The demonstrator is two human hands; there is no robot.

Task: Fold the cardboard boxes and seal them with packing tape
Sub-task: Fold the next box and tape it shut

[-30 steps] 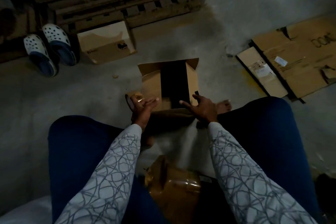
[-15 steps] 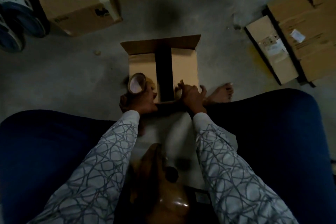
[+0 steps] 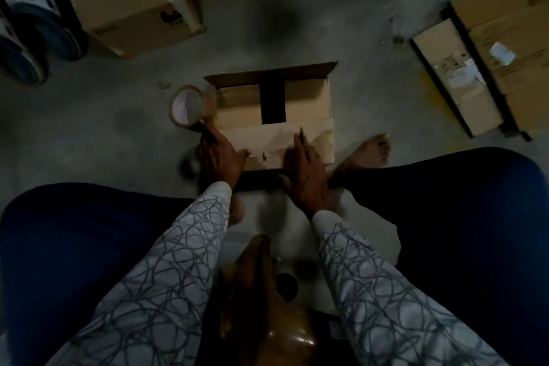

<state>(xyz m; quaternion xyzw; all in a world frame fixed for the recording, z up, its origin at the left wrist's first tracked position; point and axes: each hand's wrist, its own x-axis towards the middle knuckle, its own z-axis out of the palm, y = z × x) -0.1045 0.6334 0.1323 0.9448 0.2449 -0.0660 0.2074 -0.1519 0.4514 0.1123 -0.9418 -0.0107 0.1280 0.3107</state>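
On bare grey concrete point(image 3: 118, 142), far left, we see a pair of clogs point(image 3: 23, 3): white perforated tops w/ blue soles, cut off by the frame edge. Beside them sits a shut box point(image 3: 127, 0), matte brown cardboard w/ a dark printed mark on its side.

Next comes the left hand point(image 3: 218, 154), fingers curled under the lower rim of the tape roll point(image 3: 187, 107). It's a brown ring w/ a pale core, tilted so we look into the hole, just beside the open box's left wall; too blurred to say if they touch.

Centre: the open box point(image 3: 309, 104), plain cardboard, rectangular. Its side flaps are folded in w/ a dark gap btwn them, the far flap is up & the near flap point(image 3: 261, 135) is down. Right hand point(image 3: 309, 169) lies flat on that near flap, fingers straight, clasping nothing.

A bare foot point(image 3: 368, 151) is near the box's right corner. Far right lies flattened cardboard point(image 3: 505, 38) w/ white labels.

Nearest us, patterned sleeves point(image 3: 166, 276) & a glossy brown object point(image 3: 267, 321), which we can't identify, hide the floor.
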